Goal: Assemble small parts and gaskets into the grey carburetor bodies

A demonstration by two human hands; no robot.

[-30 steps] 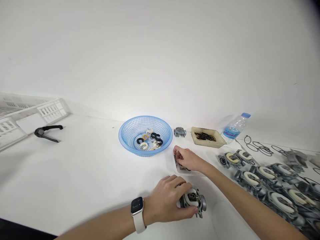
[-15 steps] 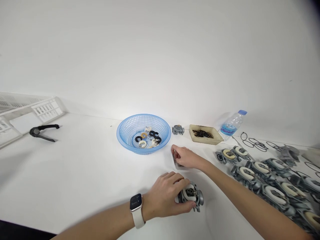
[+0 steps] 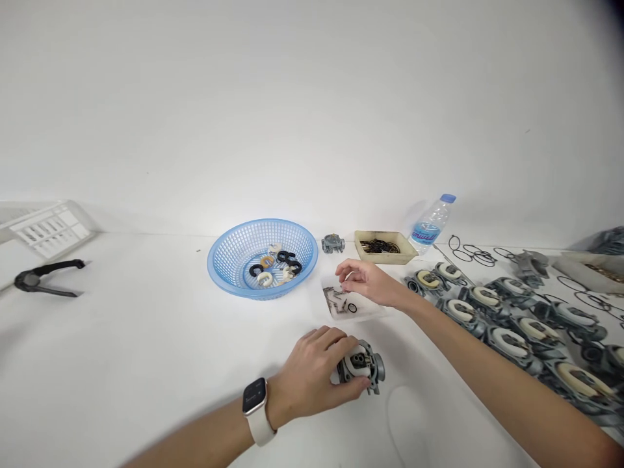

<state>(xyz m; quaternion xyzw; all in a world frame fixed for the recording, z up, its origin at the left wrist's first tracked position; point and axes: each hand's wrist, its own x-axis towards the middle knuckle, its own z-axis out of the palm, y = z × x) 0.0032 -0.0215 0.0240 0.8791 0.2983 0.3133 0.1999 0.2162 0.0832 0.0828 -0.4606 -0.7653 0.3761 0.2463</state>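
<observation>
My left hand [image 3: 316, 370] is wrapped round a grey metal carburetor [image 3: 374, 367] and steadies it on the table. A white C-shaped float [image 3: 357, 361] shows in the carburetor's open face, partly covered by my fingers. Above a shallow clear tray [image 3: 359, 314] is my right hand [image 3: 365, 281], its thumb and fingertips curled toward each other. Whatever they hold is too small to make out. Several small metal pins [image 3: 336, 300] and a black ring [image 3: 351, 308] lie in this tray.
A blue basket [image 3: 214, 273] holds white, black and tan floats. Behind stand another carburetor [image 3: 333, 244], a cream tray [image 3: 390, 257] of black rings and a water bottle [image 3: 431, 224]. Several carburetors [image 3: 509, 341] crowd the right. A black clamp-like tool [image 3: 36, 279] lies left.
My right hand has risen out of the clear tray, uncovering the pins and ring. My left hand still grips the carburetor. The whole view has shifted slightly.
</observation>
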